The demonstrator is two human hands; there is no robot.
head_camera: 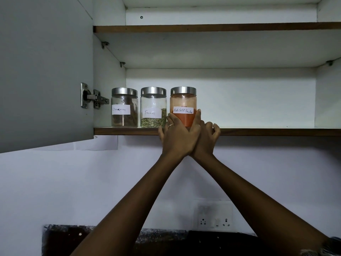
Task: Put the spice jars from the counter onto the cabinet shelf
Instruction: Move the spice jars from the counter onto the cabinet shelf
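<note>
Chilli jar (183, 108): on the lower shelf (258, 131), frame centre; base hidden by hands.
Left hand (178, 137): fingers wrapped round the jar.
Right hand (207, 139): fingers curled, partly hidden; grasp cannot be told.

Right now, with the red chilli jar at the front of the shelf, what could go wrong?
1. The chilli jar stands near the front edge of the shelf; if the left hand lets go carelessly, it might tip off.
2. It sits very close to the fennel jar; a push leftward could knock that one into the cinnamon jar.
3. The right hand is crossed behind the left, so the grip may be awkward.
</note>
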